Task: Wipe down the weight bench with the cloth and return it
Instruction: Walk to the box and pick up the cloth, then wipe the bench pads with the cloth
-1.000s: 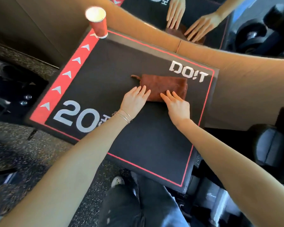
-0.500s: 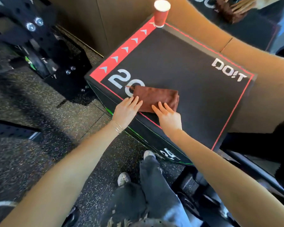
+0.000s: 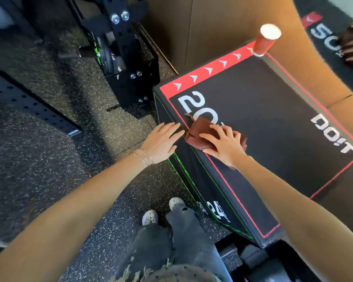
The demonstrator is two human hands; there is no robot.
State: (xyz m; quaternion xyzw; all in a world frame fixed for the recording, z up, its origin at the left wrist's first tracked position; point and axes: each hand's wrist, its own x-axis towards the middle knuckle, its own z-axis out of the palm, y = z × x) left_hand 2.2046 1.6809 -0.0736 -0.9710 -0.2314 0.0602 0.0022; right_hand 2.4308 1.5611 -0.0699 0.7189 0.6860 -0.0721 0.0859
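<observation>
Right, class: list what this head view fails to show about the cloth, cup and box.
Head view:
- Cloth: middle hidden under the right hand.
- Cup: top blurred white; lid or contents unclear.
- Box: right corner cut off by the frame edge.
- Side lettering: skewed, blurred, unreadable.

a gym: speckled rubber floor [image 3: 49, 163], black perforated steel rack [image 3: 121, 43], padded jump box [image 3: 269, 119] with a big "20"

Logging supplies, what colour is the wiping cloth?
The cloth is reddish brown, clearest in the head view.
</observation>
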